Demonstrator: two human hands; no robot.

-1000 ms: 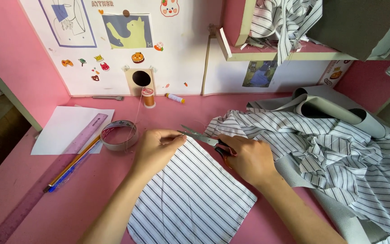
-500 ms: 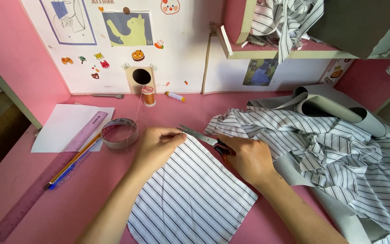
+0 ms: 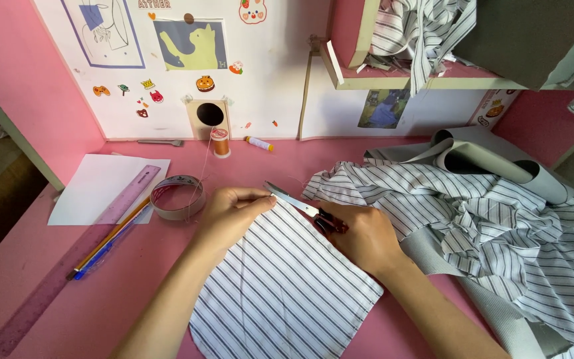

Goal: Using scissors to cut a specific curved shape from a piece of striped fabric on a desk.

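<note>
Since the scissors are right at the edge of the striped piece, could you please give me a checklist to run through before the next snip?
1. Right hand grips the scissors by the handles: ok.
2. Left hand pins the striped fabric piece near the blade tips: ok.
3. Left fingertips clear of the blades: not ok, they sit right beside the tips.
4. Piece lies flat on the pink table: ok.
5. Heaped striped cloth clear of the blades: cannot tell, its edge lies close.
6. Blades open or closed: cannot tell.
</note>
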